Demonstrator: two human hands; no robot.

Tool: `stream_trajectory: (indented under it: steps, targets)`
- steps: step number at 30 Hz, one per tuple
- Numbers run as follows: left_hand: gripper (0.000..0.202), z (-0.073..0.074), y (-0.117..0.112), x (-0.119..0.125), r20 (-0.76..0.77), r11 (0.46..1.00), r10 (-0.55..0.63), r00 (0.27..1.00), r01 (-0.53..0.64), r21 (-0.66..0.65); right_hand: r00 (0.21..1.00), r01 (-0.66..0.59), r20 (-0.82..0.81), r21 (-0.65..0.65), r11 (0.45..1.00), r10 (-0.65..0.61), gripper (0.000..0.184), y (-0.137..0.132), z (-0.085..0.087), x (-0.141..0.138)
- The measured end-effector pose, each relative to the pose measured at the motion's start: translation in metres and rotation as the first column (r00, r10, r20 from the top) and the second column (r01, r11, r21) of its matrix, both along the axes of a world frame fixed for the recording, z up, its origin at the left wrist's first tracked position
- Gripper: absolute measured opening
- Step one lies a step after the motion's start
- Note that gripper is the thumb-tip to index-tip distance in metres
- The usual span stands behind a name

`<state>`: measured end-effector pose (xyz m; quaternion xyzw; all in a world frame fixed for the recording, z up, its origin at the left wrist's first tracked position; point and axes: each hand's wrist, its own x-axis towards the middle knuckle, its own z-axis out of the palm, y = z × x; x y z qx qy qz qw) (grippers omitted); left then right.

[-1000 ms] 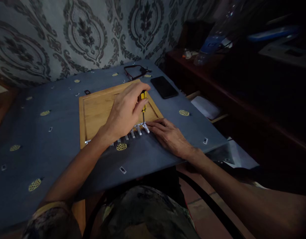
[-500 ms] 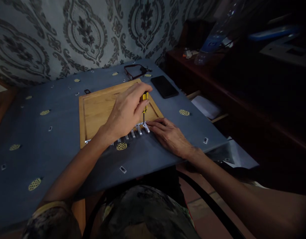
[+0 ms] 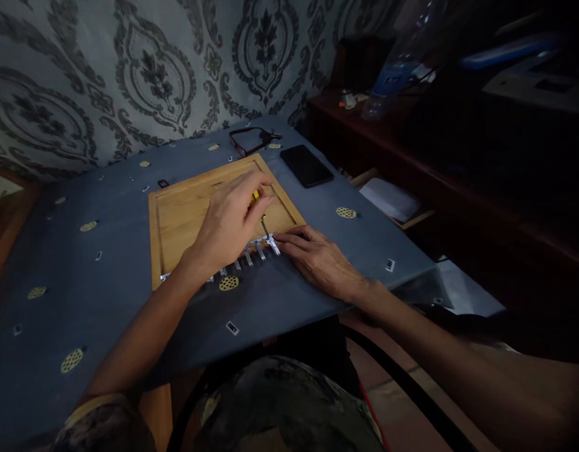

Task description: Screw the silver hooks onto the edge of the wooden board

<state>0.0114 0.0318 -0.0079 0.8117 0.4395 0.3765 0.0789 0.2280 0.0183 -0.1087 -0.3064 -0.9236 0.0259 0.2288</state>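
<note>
My left hand (image 3: 235, 213) is closed round the yellow handle of a screwdriver (image 3: 263, 225), most of which the fingers cover. The shaft slants down, its tip at the right end of a silver metal hook rail (image 3: 274, 245). Several hooks of that rail stick out over the near edge of a wooden board (image 3: 180, 216); my left wrist and forearm hide part of it. Fingers extended and close together, my right hand (image 3: 320, 257) lies flat on the table and the board's near right corner, its fingertips touching the rail's end.
A black phone (image 3: 307, 166) lies right of the board, with glasses (image 3: 244, 141) and keys (image 3: 271, 135) behind it. Blue patterned cloth covers the table (image 3: 289, 295). To the right are a dark red desk (image 3: 345, 125), a plastic bottle (image 3: 387, 88) and an open drawer (image 3: 390, 199).
The screwdriver has gone from nearly upright to tilted, its handle leaning left with my left hand. My right hand stays at the rail's end. The whole view has shifted slightly.
</note>
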Motion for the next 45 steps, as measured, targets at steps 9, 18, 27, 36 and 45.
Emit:
stream_trajectory:
  steps: [9,18,27,36,45]
  targets:
    - [0.024,0.011,-0.007,-0.003,-0.164,1.000,-0.025,0.986,0.022,-0.021,0.999,-0.024,-0.024,0.081,0.996,0.026,0.033,0.004,-0.005,0.002]
    - [0.024,0.010,-0.004,-0.005,-0.232,0.992,0.121,0.965,-0.110,0.059,0.996,-0.041,-0.069,0.093,0.995,0.048,0.032,0.004,-0.005,0.002]
    - [0.027,0.008,-0.004,-0.002,-0.058,0.992,0.093,0.994,-0.097,-0.076,0.994,-0.077,-0.079,0.029,0.997,0.079,0.037,0.004,-0.002,0.004]
    - [0.011,0.001,-0.004,0.010,0.199,0.992,0.036,0.979,-0.011,-0.126,0.992,-0.080,-0.089,0.053,0.995,0.085,0.035,0.004,-0.001,0.003]
    - [0.031,-0.007,0.004,0.056,0.823,0.953,0.140,0.551,0.152,-0.263,0.995,-0.063,-0.077,0.033,0.997,0.065,0.038,0.003,0.001,0.003]
